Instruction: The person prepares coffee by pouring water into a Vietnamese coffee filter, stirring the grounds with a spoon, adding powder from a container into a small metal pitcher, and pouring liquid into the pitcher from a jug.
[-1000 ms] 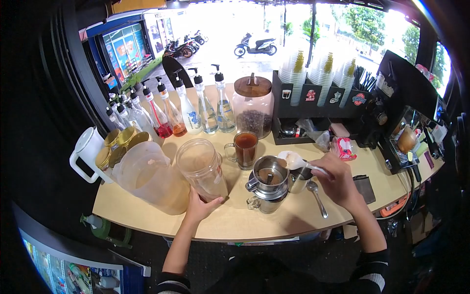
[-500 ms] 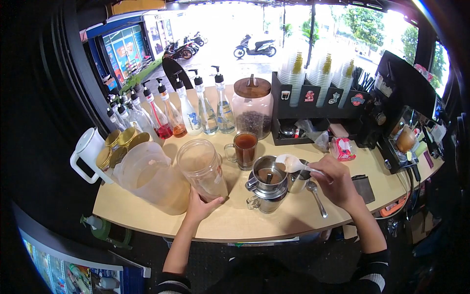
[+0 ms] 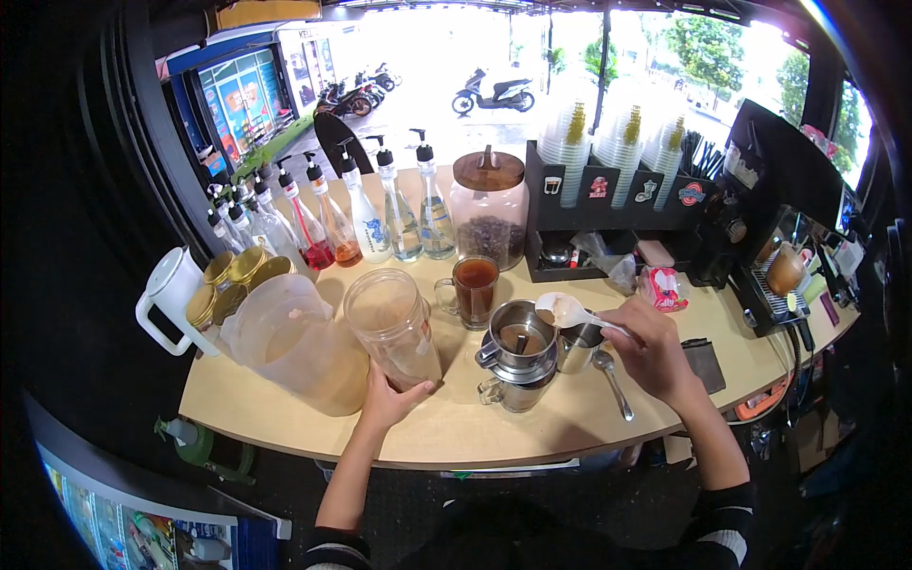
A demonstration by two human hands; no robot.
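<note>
My left hand (image 3: 388,397) is wrapped around the lower part of a clear plastic jar (image 3: 391,318), which leans slightly on the table with its mouth open. In my right hand (image 3: 654,350), pinched by the handle, is a white plastic spoon (image 3: 608,328) with pale powder in its bowl. The bowl hangs over the right rim of a metal drip coffee filter (image 3: 513,353). That filter sits on a glass mug (image 3: 518,397). A metal cup (image 3: 576,351) stands just behind the spoon, and a metal spoon (image 3: 616,388) lies on the table beside it.
A large translucent pitcher (image 3: 285,342) stands left of the jar. Behind are a glass mug of brown drink (image 3: 475,290), a wooden-lidded jar (image 3: 489,214) and several pump bottles (image 3: 388,204). A black cup rack (image 3: 622,195) and coffee machine (image 3: 779,275) are at the right.
My right hand has shifted very slightly left with the white spoon over the filter's rim. My left hand and the jar look unmoved.
</note>
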